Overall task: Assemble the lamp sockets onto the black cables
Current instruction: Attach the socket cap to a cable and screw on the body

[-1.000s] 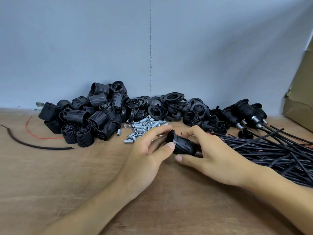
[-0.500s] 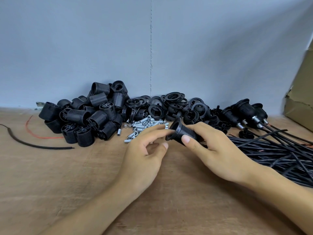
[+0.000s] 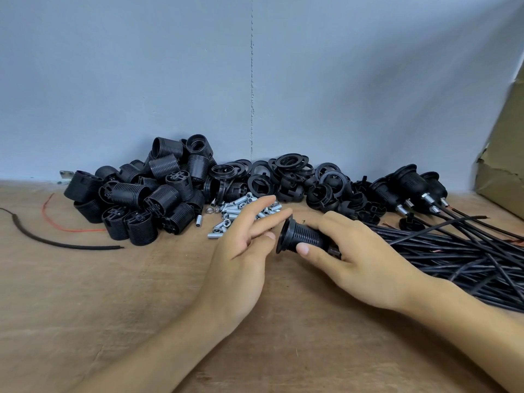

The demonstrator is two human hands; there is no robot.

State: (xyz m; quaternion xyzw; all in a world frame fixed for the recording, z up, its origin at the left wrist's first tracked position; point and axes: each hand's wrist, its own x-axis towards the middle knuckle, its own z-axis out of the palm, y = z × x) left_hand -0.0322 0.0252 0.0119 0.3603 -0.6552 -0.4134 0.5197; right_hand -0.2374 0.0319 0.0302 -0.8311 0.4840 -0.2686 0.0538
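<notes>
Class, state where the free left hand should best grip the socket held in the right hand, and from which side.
Probably the flared collar of the socket, from the left: it faces the left hand and juts clear, while the right hand covers the ribbed barrel.

Left hand (image 3: 239, 259) and right hand (image 3: 368, 259) both bare. Left forearm (image 3: 158, 344) and right forearm (image 3: 470, 333) bare as far as they show. Nails (image 3: 302, 248) cut short and plain, clearest on the right thumb.

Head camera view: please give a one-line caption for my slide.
Right hand grips a threaded black lamp socket; left hand open beside it, piles of socket parts behind.
</notes>
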